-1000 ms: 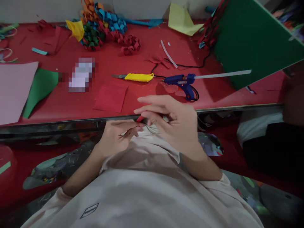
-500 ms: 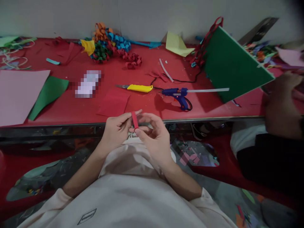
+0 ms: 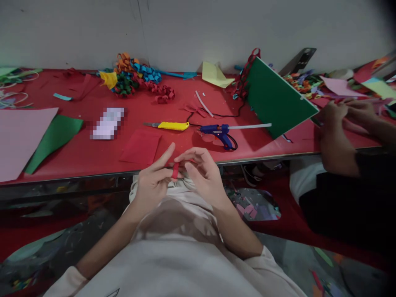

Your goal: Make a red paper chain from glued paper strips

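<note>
A short, narrow red strip [image 3: 175, 170], which looks like paper or foam, is held over my lap just off the table's front edge. My left hand [image 3: 151, 183] has it at its fingers, one finger stretched up and away. The strip looks curved around a left finger. Close on the other side is my right hand [image 3: 206, 175], its fingers curved over the strip's top and its thumb apart from it. Whether the right fingertips touch the strip is hard to tell. On the table just beyond lies a red sheet [image 3: 141, 147].
A yellow utility knife [image 3: 173, 126] lies blade out, beside a blue glue gun [image 3: 218, 131] with a glue stick. Curled paper chains [image 3: 148, 78] sit at the back. A green board [image 3: 275, 97] leans at right, near another person's hands [image 3: 335, 113].
My right thumb has come off the red strip. The strip has tilted and sits lower at my left fingers, while one left finger has lifted. The camera view has shifted.
</note>
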Available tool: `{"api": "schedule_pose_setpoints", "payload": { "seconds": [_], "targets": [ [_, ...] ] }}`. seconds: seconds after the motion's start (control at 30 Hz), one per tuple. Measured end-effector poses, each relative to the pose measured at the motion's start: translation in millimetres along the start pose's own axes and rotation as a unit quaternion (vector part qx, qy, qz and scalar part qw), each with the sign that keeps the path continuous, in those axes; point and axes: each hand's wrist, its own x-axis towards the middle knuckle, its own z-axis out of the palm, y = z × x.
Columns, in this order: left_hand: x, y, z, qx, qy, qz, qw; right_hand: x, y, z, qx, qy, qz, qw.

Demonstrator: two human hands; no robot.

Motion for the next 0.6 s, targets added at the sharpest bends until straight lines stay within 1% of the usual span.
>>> {"api": "schedule_pose_setpoints", "payload": {
  "seconds": [0.07, 0.1, 0.17, 0.2, 0.23, 0.27, 0.33, 0.37, 0.4, 0.43, 0.5, 0.53, 0.57, 0.6],
  "targets": [
    [3, -3, 4.3, 0.047, 0.000, 0.049, 0.998, -7, -3, -3, -0.073, -0.008, -0.063, 0.995],
    [6, -4, 5.4, 0.061, -0.006, 0.073, 0.995, -9, -3, -6, -0.131, -0.023, -0.103, 0.986],
    [19, -8, 4.1, 0.081, -0.032, 0.105, 0.991, -13, 0, -15, -0.245, -0.072, -0.185, 0.949],
    [31, -10, 1.7, 0.090, -0.046, 0.112, 0.988, -15, 3, -22, -0.285, -0.089, -0.216, 0.930],
    [46, -14, -1.4, 0.102, -0.061, 0.110, 0.987, -16, 7, -31, -0.311, -0.085, -0.236, 0.917],
    [66, -19, -4.4, 0.120, -0.072, 0.104, 0.985, -17, 11, -40, -0.323, -0.056, -0.244, 0.913],
    [114, -32, -7.5, 0.180, -0.080, 0.081, 0.977, -20, 19, -57, -0.331, 0.037, -0.231, 0.914],
    [141, -41, -6.0, 0.227, -0.098, 0.064, 0.967, -23, 23, -64, -0.330, 0.081, -0.218, 0.915],
    [168, -51, -2.3, 0.276, -0.132, 0.043, 0.951, -26, 26, -70, -0.327, 0.113, -0.206, 0.915],
    [194, -60, 3.6, 0.326, -0.154, 0.021, 0.933, -29, 28, -73, -0.325, 0.132, -0.197, 0.916],
    [237, -79, 18.2, 0.351, -0.162, 0.010, 0.922, -34, 31, -76, -0.323, 0.135, -0.182, 0.919],
    [253, -87, 24.2, 0.360, -0.179, 0.001, 0.916, -37, 32, -76, -0.323, 0.125, -0.178, 0.921],
    [265, -93, 27.2, 0.362, -0.199, -0.009, 0.911, -39, 33, -75, -0.323, 0.111, -0.173, 0.924],
    [273, -98, 26.0, 0.348, -0.211, -0.009, 0.914, -40, 34, -75, -0.322, 0.097, -0.171, 0.926]
  ]
}}
